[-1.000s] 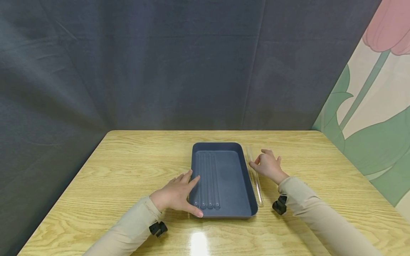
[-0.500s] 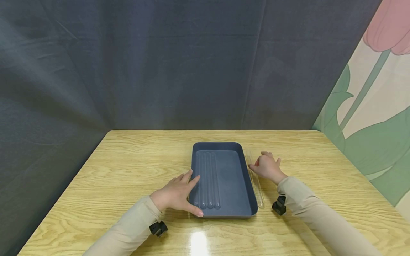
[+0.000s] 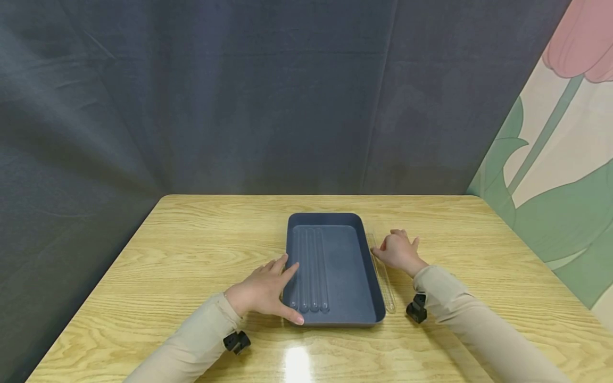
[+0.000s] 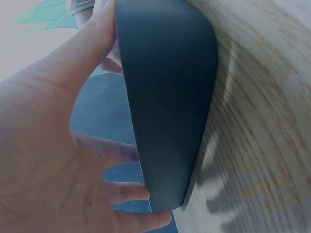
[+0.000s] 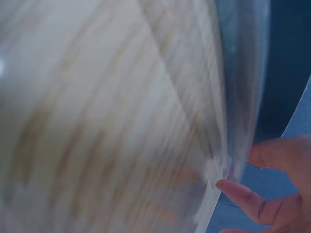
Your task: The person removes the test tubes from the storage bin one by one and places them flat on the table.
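Note:
Several clear test tubes [image 3: 314, 271] lie side by side along the left of a dark blue-grey tray [image 3: 351, 287], rounded ends toward me. My left hand [image 3: 262, 290] rests on the tray's near left corner, fingers spread and fairly straight over the rim; the left wrist view shows it against the tray wall [image 4: 165, 97]. Just outside the tray's right wall, my right hand [image 3: 399, 252] pinches another clear test tube [image 3: 387, 292] near its far end, between thumb and forefinger. The right wrist view shows that tube [image 5: 243, 87] close up beside the tray.
The tray stands on a light wood-grain table [image 3: 201, 234]. A dark cloth [image 3: 268, 106] hangs behind the table and at its left. On the right is a wall hanging with a painted tulip [image 3: 551, 138]. Each forearm wears a small black camera [image 3: 416, 308].
My right hand has shifted slightly toward me, and the test tube it pinches has slid the same way along the tray's right side. The left hand and tray have stayed put.

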The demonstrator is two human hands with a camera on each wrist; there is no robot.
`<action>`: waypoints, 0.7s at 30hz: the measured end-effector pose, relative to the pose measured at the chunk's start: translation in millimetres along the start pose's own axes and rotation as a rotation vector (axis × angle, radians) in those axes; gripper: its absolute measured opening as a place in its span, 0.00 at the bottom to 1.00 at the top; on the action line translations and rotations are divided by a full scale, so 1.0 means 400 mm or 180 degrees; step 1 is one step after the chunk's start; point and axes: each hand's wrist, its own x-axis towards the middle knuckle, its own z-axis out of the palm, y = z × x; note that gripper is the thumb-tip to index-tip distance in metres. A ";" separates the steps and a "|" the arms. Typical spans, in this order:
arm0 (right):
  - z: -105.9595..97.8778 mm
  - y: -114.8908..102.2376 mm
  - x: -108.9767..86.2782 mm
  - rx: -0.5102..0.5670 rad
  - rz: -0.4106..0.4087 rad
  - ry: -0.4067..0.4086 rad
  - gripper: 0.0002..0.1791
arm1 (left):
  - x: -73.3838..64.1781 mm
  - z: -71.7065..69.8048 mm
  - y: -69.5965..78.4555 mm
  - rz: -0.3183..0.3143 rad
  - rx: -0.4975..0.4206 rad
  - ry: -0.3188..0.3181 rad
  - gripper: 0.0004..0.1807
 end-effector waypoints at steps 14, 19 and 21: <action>0.003 -0.001 -0.004 -0.0061 0.0035 -0.0049 0.19 | 0.000 0.002 0.000 -0.0015 -0.0013 0.0016 0.60; 0.001 0.000 -0.001 -0.0077 0.0065 -0.0098 0.20 | 0.000 0.002 0.001 -0.0030 -0.0009 0.0012 0.60; 0.001 0.000 0.000 -0.0087 0.0072 -0.0119 0.20 | 0.000 0.002 0.001 -0.0034 -0.0006 0.0013 0.60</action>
